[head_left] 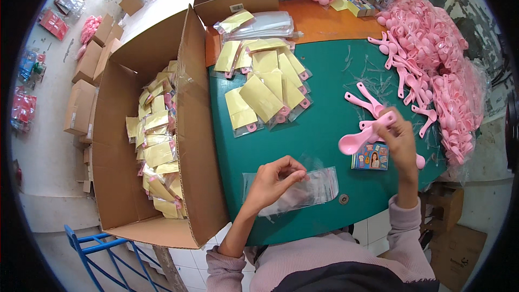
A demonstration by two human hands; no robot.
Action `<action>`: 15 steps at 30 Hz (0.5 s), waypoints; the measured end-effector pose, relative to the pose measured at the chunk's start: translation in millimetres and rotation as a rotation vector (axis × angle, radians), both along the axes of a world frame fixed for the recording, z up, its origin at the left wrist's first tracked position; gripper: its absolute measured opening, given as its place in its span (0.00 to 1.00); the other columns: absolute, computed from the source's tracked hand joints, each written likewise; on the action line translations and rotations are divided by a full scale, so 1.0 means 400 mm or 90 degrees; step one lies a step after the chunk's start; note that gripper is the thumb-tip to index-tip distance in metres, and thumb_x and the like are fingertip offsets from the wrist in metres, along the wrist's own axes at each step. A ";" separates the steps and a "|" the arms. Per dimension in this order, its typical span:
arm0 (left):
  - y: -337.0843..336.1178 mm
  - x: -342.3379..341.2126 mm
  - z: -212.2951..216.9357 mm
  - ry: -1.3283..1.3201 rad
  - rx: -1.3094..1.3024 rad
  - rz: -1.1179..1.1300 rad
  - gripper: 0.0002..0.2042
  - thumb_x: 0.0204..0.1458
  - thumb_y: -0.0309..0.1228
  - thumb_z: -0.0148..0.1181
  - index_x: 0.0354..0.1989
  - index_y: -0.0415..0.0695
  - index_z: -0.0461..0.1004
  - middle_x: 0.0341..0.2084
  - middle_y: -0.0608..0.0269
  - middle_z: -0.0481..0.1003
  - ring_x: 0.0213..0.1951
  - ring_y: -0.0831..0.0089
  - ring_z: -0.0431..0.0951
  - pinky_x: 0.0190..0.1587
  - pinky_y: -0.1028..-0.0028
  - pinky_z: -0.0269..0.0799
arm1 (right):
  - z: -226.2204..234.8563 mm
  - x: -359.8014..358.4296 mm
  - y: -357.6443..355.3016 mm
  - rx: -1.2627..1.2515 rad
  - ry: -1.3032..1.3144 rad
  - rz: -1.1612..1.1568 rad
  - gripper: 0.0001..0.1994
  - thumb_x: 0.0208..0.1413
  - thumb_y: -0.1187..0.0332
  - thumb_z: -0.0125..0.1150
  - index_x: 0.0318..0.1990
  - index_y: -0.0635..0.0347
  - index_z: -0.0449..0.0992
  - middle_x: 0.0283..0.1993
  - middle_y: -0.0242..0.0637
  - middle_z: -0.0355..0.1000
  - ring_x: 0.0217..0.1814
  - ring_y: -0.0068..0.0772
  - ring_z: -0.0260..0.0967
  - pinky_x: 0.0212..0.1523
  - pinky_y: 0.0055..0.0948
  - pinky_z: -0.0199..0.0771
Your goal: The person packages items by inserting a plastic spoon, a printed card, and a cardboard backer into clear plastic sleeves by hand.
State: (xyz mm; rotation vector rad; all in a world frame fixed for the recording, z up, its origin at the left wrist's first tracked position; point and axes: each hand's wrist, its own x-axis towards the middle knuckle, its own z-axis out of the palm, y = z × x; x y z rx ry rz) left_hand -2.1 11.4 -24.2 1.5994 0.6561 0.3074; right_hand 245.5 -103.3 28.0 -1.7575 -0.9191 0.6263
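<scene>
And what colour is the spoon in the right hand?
The spoon is pink, clearest in the head view.

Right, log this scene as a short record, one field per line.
Left hand: over the clear plastic bags; whether it grips one is unclear
Right hand: holding a pink spoon by its handle
Work surface: green tabletop
Near right hand: colourful printed cards, loose pink spoons
Far right: large pile of pink spoons, partly in clear plastic
Beyond left hand: yellow-backed packets, overlapping
Left side: open cardboard box with similar packets inside
</scene>
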 end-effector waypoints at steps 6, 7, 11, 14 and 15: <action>-0.001 0.019 0.004 -0.032 -0.227 0.005 0.06 0.49 0.26 0.60 0.31 0.36 0.72 0.27 0.62 0.77 0.32 0.78 0.77 0.36 0.80 0.72 | -0.003 -0.095 0.017 0.027 0.083 0.027 0.07 0.46 0.71 0.62 0.25 0.66 0.73 0.31 0.29 0.62 0.34 0.19 0.60 0.34 0.19 0.59; -0.001 0.020 0.012 -0.023 -0.227 0.011 0.06 0.48 0.25 0.60 0.32 0.35 0.72 0.28 0.60 0.76 0.33 0.77 0.77 0.37 0.80 0.72 | -0.002 -0.102 0.018 0.022 0.101 0.019 0.07 0.46 0.71 0.62 0.24 0.66 0.74 0.31 0.29 0.62 0.34 0.20 0.60 0.34 0.19 0.59; -0.005 0.022 0.004 -0.035 -0.222 0.027 0.08 0.48 0.24 0.60 0.35 0.34 0.72 0.29 0.60 0.76 0.33 0.77 0.76 0.38 0.80 0.72 | -0.020 -0.120 0.018 0.046 0.019 0.068 0.08 0.46 0.70 0.63 0.25 0.66 0.74 0.31 0.31 0.63 0.34 0.21 0.60 0.34 0.19 0.59; -0.006 0.025 0.004 -0.012 -0.206 0.020 0.09 0.48 0.24 0.60 0.37 0.34 0.72 0.30 0.61 0.76 0.35 0.78 0.75 0.39 0.81 0.71 | -0.017 -0.135 0.018 0.019 0.019 0.086 0.08 0.46 0.69 0.63 0.26 0.66 0.75 0.31 0.32 0.63 0.34 0.23 0.61 0.35 0.20 0.59; -0.007 0.026 0.003 -0.012 -0.207 0.020 0.09 0.48 0.24 0.60 0.37 0.34 0.72 0.30 0.61 0.76 0.35 0.78 0.75 0.39 0.81 0.71 | -0.015 -0.137 0.018 0.002 0.023 0.104 0.08 0.46 0.70 0.63 0.26 0.66 0.75 0.31 0.32 0.63 0.35 0.24 0.61 0.35 0.21 0.60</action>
